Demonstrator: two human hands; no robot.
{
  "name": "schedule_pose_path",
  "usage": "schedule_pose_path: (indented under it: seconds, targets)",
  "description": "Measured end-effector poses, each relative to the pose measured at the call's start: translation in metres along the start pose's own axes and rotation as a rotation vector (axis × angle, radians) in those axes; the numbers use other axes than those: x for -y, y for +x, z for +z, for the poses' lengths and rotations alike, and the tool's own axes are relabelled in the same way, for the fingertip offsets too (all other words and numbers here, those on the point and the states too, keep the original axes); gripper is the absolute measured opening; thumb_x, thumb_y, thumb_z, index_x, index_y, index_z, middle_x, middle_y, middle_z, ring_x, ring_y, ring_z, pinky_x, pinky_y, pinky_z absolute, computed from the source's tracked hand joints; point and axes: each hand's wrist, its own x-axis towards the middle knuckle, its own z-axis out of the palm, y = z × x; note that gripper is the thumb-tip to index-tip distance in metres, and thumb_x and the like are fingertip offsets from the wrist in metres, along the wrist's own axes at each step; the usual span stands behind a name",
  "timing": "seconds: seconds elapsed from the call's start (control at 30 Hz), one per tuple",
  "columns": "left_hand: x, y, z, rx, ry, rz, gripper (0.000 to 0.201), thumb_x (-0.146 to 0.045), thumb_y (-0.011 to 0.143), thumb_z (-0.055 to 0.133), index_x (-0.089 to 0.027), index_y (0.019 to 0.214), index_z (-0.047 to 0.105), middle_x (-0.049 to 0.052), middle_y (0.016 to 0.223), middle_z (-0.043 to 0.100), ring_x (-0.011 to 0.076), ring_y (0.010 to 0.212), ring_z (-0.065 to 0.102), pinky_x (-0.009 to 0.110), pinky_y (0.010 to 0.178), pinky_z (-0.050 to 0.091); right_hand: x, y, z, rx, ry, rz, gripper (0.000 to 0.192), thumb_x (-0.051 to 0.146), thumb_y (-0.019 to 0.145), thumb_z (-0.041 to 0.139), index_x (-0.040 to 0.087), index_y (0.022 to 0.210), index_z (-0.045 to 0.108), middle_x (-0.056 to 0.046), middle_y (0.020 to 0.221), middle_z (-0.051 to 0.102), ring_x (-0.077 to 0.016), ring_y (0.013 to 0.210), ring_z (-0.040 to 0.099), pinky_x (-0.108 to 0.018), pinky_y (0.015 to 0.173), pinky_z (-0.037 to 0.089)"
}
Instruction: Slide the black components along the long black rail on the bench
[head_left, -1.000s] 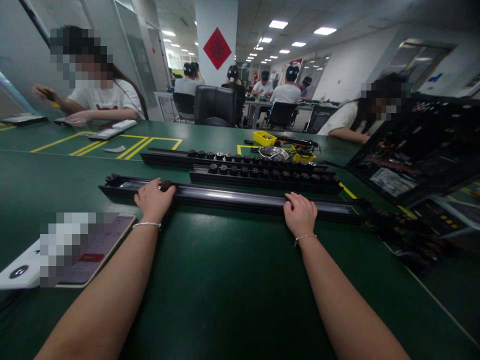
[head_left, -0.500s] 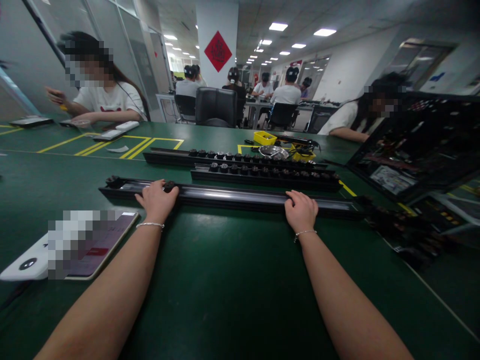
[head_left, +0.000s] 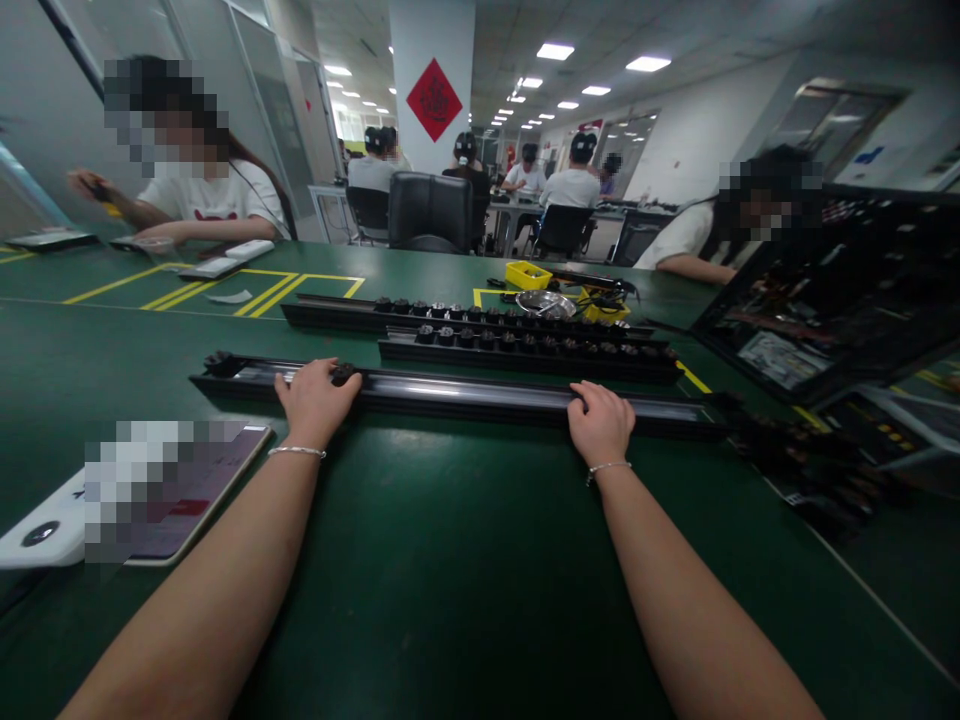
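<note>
A long black track rail [head_left: 465, 388] with a shiny strip along its channel lies across the table in front of me. My left hand [head_left: 316, 402] is closed over the rail's left part, with a small black round module [head_left: 343, 374] between thumb and fingers. Farther right, my right hand [head_left: 601, 420] grips the same rail, its fingers over the top and its thumb at the near side. At the rail's left end sits another black module [head_left: 219, 362]. The undersides of both hands are hidden.
Behind the rail lie two more black rails [head_left: 525, 362] bearing rows of round modules. A yellow bin [head_left: 528, 275] and a metal bowl [head_left: 546, 304] stand beyond. Phones [head_left: 202, 500] lie at left, dark parts [head_left: 832, 470] and a large black case [head_left: 840, 300] at right. Co-workers sit opposite.
My left hand and the round module have shifted slightly right along the rail. My right hand keeps its place on it. The whole view has drifted a little.
</note>
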Motion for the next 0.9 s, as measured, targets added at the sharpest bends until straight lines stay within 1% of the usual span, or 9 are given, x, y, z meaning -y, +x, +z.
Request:
schedule_pose_path:
  seconds: [0.13,0.23,0.5,0.77,0.9]
  targets:
    - [0.0002,-0.0004,0.0014,0.000,0.002,0.049,0.045,-0.050,0.074,0.051,-0.020,0.107,0.063,0.011,0.116,0.065,0.0302,0.114,0.053,0.050,0.108,0.020,0.0014,-0.0007,-0.0002,-0.016,0.008,0.010,0.038,0.024,0.079,0.039,0.022,0.105,0.067,-0.006,0.118,0.062,-0.0230,0.115,0.046,-0.046,0.104,0.022]
    - [0.0008,-0.0001,0.0021,0.000,0.006,0.058,0.046,-0.050,0.074,0.051,-0.020,0.107,0.063,0.010,0.115,0.065,0.0292,0.114,0.053,0.047,0.107,0.023,0.0018,-0.0008,-0.0003,-0.017,0.006,0.005,0.038,0.024,0.079,0.039,0.023,0.105,0.067,-0.005,0.117,0.063,-0.0230,0.114,0.047,-0.047,0.103,0.022]
    - [0.0015,0.0006,-0.0003,0.021,0.006,0.090,0.048,-0.053,0.074,0.051,-0.021,0.106,0.064,0.009,0.116,0.065,0.0297,0.114,0.053,0.047,0.104,0.025,0.0024,-0.0002,-0.0009,-0.019,-0.008,0.006,0.039,0.024,0.078,0.039,0.022,0.105,0.067,-0.006,0.117,0.063,-0.0232,0.114,0.048,-0.046,0.103,0.023]
    - [-0.0016,0.0005,-0.0008,0.040,0.001,0.157,0.048,-0.055,0.074,0.052,-0.021,0.104,0.066,0.007,0.112,0.067,0.0279,0.109,0.056,0.039,0.097,0.034,0.0038,-0.0006,-0.0024,-0.008,-0.015,0.010,0.038,0.024,0.079,0.039,0.022,0.105,0.067,-0.005,0.118,0.063,-0.0225,0.115,0.048,-0.045,0.103,0.023]
    - [-0.0014,0.0002,-0.0009,0.037,0.000,0.168,0.047,-0.055,0.074,0.053,-0.020,0.103,0.066,0.007,0.111,0.068,0.0278,0.108,0.057,0.038,0.095,0.036,0.0039,-0.0007,-0.0022,-0.011,-0.014,0.018,0.038,0.024,0.079,0.039,0.022,0.105,0.067,-0.005,0.118,0.063,-0.0224,0.115,0.048,-0.045,0.104,0.023]
